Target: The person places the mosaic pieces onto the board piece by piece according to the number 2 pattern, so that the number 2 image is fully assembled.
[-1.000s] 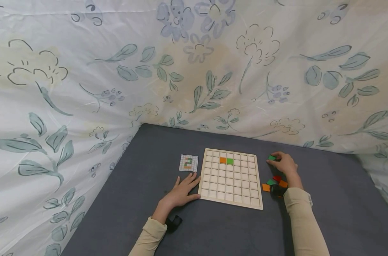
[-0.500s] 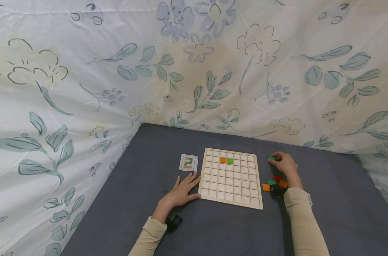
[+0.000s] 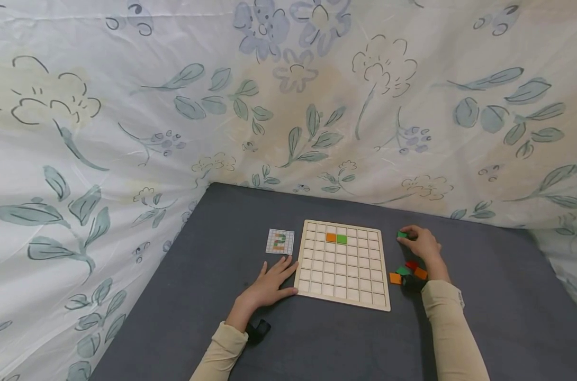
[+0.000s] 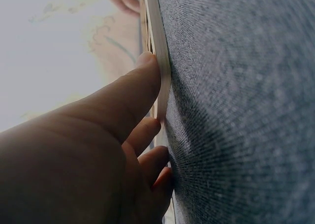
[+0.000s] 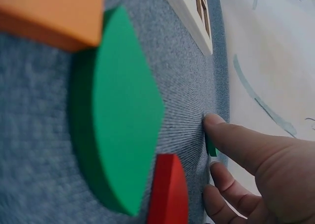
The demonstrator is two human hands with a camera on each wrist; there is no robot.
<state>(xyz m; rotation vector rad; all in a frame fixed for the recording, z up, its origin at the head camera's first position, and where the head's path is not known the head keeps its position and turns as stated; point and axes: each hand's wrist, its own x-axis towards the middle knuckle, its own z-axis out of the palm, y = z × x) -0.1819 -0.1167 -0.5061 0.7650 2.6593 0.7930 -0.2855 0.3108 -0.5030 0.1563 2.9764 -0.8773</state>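
The wooden grid board (image 3: 341, 302) lies flat, with an orange tile (image 3: 331, 237) and a green tile (image 3: 341, 239) side by side in its upper rows. My left hand (image 3: 268, 286) rests at the board's left edge, fingers spread; in the left wrist view its thumb (image 4: 142, 81) touches the board's side (image 4: 160, 47). Beyond the right edge, my right hand (image 3: 423, 246) pinches a small green tile (image 3: 402, 234) between thumb and fingers, low over the table. The right wrist view shows only a sliver of that green tile (image 5: 211, 147) behind the thumb (image 5: 231, 140).
Right of the board lies a loose pile: orange tiles (image 3: 395, 278), a red tile (image 5: 170, 189) and a green tile with a curved side (image 5: 123, 111). My right wrist's camera partly covers it. A small gridded pattern card (image 3: 280, 242) lies left of the board. Patterned cloth (image 3: 288, 106) hangs behind.
My right hand shifts very slightly at the same spot with the green tile between its fingers. The left hand and the board stay as they were.
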